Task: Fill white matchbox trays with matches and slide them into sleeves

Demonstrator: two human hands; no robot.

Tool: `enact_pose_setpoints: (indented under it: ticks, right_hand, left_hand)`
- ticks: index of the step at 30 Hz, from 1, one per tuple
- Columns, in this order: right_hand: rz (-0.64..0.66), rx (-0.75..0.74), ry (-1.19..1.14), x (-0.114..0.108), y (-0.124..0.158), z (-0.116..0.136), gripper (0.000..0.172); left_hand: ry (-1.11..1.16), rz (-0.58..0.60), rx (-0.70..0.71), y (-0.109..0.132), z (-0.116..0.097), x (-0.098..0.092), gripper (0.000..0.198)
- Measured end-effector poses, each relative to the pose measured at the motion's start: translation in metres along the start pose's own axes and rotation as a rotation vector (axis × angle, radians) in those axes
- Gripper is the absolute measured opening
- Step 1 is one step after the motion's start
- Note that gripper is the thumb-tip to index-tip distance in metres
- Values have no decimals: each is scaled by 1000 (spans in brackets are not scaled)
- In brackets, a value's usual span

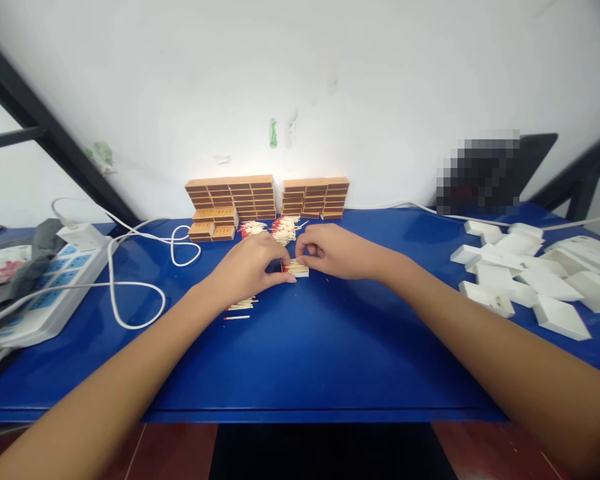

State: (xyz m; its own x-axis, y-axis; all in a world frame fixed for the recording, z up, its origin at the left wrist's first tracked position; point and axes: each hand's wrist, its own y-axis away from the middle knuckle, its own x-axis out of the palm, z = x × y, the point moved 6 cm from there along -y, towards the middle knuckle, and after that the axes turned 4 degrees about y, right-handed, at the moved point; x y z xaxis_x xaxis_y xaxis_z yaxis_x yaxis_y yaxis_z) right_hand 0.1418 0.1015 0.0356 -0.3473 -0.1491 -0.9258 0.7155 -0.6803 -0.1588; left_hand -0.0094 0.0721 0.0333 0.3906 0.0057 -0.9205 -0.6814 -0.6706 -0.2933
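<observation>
A small white matchbox tray (303, 274) filled with matches lies on the blue table between my hands. My left hand (253, 265) holds its left end, thumb along the front and fingers behind. At the tray's right end, my right hand (333, 250) has its fingers curled together over the matches; what lies between its fingertips is hidden. Behind the hands lie two heaps of red-tipped matches, a left heap (253, 229) and a right heap (285, 231). More loose matches (243, 305) lie in front of my left hand, with a single match (237, 318) nearer me.
Stacked matchboxes stand against the wall in a left stack (230, 197) and a right stack (315, 197). Several white trays (525, 267) are piled at the right. A power strip (65, 287) and white cables (113, 280) occupy the left. A dark panel (535, 160) leans at the back right.
</observation>
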Motion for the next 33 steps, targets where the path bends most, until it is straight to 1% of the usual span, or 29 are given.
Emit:
enact_pose_setpoints:
  ticks: [6, 11, 15, 20, 22, 23, 25, 26, 28, 30, 32, 33]
  right_hand:
    - [29, 17, -9, 1, 2, 1, 11]
    - [22, 17, 14, 4, 0, -3, 11]
    - [26, 38, 24, 7, 0, -6, 15]
    - [11, 28, -35, 6, 0, -3, 13]
    - [3, 25, -101, 5, -1, -6, 12]
    - [-22, 34, -148, 3, -2, -10, 12]
    - [-127, 90, -243, -5, -5, -26, 17]
    - [-223, 149, -278, -12, -6, -38, 21]
    - [-475, 327, -321, -29, -2, -69, 29]
    - [-721, 535, -356, -44, 5, -101, 31]
    - [-889, 732, -436, -50, 12, -128, 28]
    - [-909, 780, -458, -52, 11, -138, 28]
  left_hand:
    - [-39, -6, -33, 1, 1, -1, 30]
    - [-11, 7, -8, 0, 1, 0, 27]
    - [-16, -10, 7, 0, 0, 0, 27]
    - [-5, 13, -20, 2, 0, 0, 25]
    - [-29, -27, -82, 3, 3, -1, 40]
    - [-30, -35, -95, 4, 4, -1, 47]
    - [-23, -31, -82, 5, 4, 1, 51]
    - [-24, -48, -76, 5, 4, 1, 53]
    - [-36, -85, -50, 6, 2, -1, 55]
    - [-58, -124, -17, 6, 0, -5, 51]
    - [-82, -150, 9, 6, -2, -8, 44]
    - [-92, -156, 16, 7, -2, -9, 41]
